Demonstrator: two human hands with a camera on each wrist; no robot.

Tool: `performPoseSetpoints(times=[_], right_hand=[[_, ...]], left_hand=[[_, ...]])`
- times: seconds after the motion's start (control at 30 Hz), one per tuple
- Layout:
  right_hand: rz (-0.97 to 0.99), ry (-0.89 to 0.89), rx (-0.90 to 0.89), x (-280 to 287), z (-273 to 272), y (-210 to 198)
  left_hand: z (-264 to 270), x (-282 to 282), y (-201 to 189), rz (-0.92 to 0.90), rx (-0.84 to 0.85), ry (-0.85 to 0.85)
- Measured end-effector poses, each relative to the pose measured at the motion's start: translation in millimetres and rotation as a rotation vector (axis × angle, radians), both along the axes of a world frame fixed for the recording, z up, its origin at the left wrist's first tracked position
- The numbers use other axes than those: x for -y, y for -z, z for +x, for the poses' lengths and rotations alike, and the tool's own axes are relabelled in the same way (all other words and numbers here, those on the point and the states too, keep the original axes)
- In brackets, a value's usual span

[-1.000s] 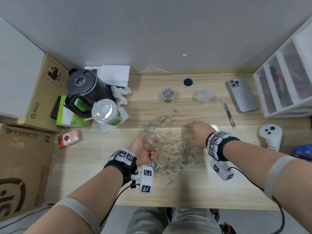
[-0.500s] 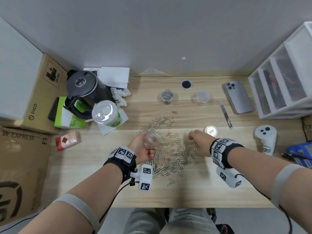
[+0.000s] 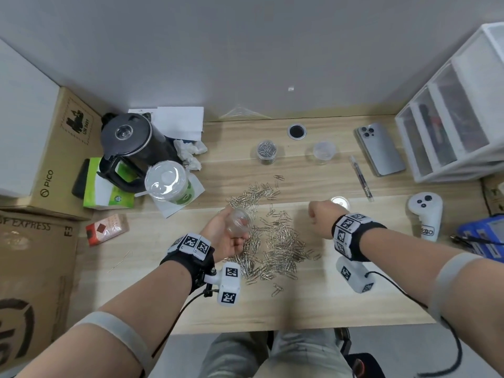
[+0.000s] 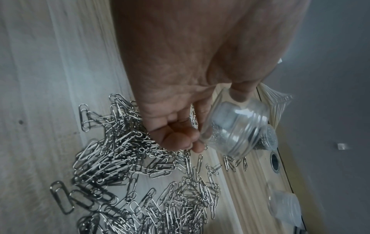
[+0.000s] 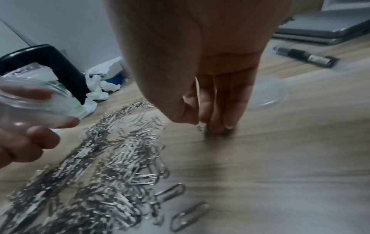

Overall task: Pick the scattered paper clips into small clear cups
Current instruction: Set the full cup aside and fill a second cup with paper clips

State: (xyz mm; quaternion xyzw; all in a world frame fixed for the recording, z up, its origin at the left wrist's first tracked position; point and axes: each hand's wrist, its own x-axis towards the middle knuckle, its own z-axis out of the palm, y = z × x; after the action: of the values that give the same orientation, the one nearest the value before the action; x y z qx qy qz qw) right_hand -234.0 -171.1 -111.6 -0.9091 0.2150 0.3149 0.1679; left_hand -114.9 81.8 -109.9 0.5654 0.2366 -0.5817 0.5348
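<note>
A big heap of silver paper clips (image 3: 275,241) lies in the middle of the wooden desk (image 3: 313,301). My left hand (image 3: 227,236) grips a small clear cup (image 3: 238,221), tilted, just above the heap's left side; the left wrist view shows the cup (image 4: 236,126) between thumb and curled fingers. At the heap's right edge my right hand (image 3: 317,216) reaches down. Its fingertips (image 5: 214,126) touch the desk and pinch a paper clip (image 5: 200,127) against the thumb. At the back stand a clear cup full of clips (image 3: 267,150) and an empty clear cup (image 3: 323,151).
A round clear lid (image 3: 339,202) lies just beyond my right hand. A black kettle (image 3: 131,143), a lidded drink cup (image 3: 167,184) and tissues crowd the left. A pen (image 3: 361,177), phone (image 3: 380,151), white controller (image 3: 425,214) and drawer unit (image 3: 458,118) sit right.
My right hand has slid rightward from the heap's upper middle to its right edge, near the lid. The left hand still holds the cup in about the same place.
</note>
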Motion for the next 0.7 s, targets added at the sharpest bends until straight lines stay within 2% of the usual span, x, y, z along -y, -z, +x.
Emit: performPoseSetpoints(times=[0.07, 0.13, 0.27, 0.37, 0.53, 0.6, 0.7], right_hand=[[-0.036, 0.014, -0.093, 6, -3, -5], [0.007, 0.078, -0.139, 6, -8, -4], [0.271, 0.248, -0.183, -12, -14, 8], [0.476, 0.433, -0.106, -30, -10, 13], [0.600, 0.617, -0.017, -38, -2, 11], [0.637, 0.667, -0.108, -32, -6, 8], [0.646, 0.567, -0.383, -25, -16, 6]], left_hand=[[-1, -1, 2, -0.003, 0.005, 0.000], [-2, -1, 4, -0.002, 0.004, 0.003], [-4, -5, 9, 0.022, 0.010, 0.002], [-6, -8, 12, 0.021, 0.017, 0.002], [-8, -12, 13, 0.030, 0.008, -0.002], [-10, -11, 12, 0.016, 0.001, -0.005], [-12, -13, 12, 0.013, 0.010, 0.000]])
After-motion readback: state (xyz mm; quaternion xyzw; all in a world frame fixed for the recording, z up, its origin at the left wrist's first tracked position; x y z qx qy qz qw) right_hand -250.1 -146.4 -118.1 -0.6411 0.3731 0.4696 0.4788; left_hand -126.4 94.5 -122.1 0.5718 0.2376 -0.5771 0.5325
